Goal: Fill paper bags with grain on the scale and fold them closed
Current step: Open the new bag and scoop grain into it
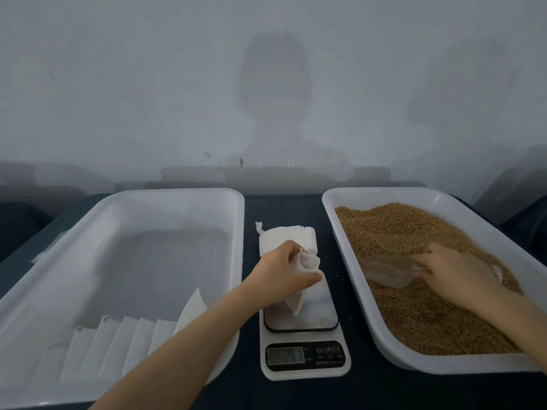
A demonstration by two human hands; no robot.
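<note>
a pale grey wall [118,84] fills the upper half of the frame, with a soft head-and-shoulders shadow [275,84] at its centre and a fainter shadow [461,93] to the upper right. a small dark smudge [207,154] sits low on the wall. below, a dark blue table cover [281,208] carries two white plastic trays, one at left [177,191], one at right [384,189].
</note>
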